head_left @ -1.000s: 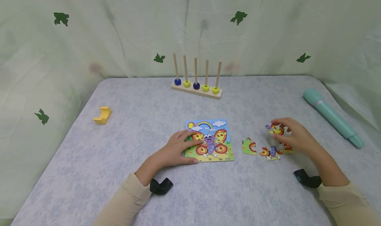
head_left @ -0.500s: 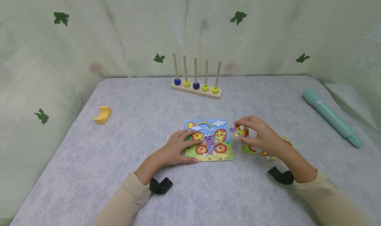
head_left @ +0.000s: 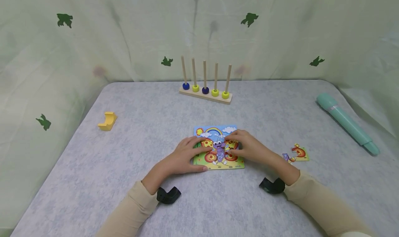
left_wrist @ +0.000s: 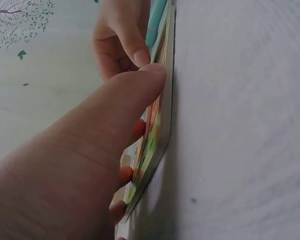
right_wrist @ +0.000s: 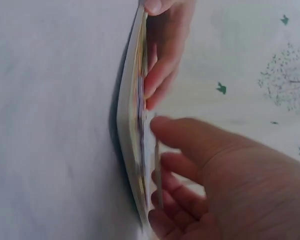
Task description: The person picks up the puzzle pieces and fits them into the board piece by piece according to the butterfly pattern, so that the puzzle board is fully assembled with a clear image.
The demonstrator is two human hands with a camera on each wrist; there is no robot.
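Observation:
A square butterfly puzzle board lies flat on the table in the head view. My left hand rests on its left side, fingers spread over the picture and thumb along the near edge. Over the board's right side, my right hand pinches a thin puzzle piece between thumb and fingers. That piece shows edge-on in the right wrist view, a little above the board. Two loose puzzle pieces lie right of the right forearm: a green and red one and a partly hidden purple one.
Behind the board stands a wooden peg rack with blue and yellow beads. A teal marker-shaped tube lies at the right, and a yellow curved block at the left. A pale curtain hangs behind the table.
My right hand has carried the puzzle piece leftward from the loose pieces to above the board. Its forearm now covers some of them. The left hand has stayed put.

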